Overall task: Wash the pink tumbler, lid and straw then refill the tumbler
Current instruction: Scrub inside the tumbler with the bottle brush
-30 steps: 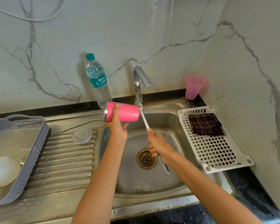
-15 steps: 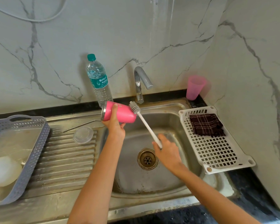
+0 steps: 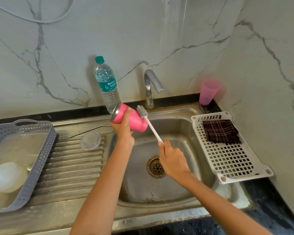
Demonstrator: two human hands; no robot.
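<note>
Steel sink (image 3: 185,116) below, left hand (image 3: 125,133) gripping tilted pink tumbler (image 3: 134,120) over it, right hand (image 3: 172,160) holding bottle brush (image 3: 148,122) against tumbler's side

home kitchen: steel sink (image 3: 185,116) w/ ribbed drainboard (image 3: 71,167), tap (image 3: 151,85), marble wall (image 3: 143,31), dish rack (image 3: 227,158), water bottle (image 3: 107,83)

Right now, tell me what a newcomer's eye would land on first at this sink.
The pink tumbler stands out first, held on its side above the sink by the left hand. Next comes the brush gripped in the right hand, its grey head against the tumbler's outside. Behind them, a water bottle stands at the wall left of the tap, and a pink cup sits in the right corner.
</note>
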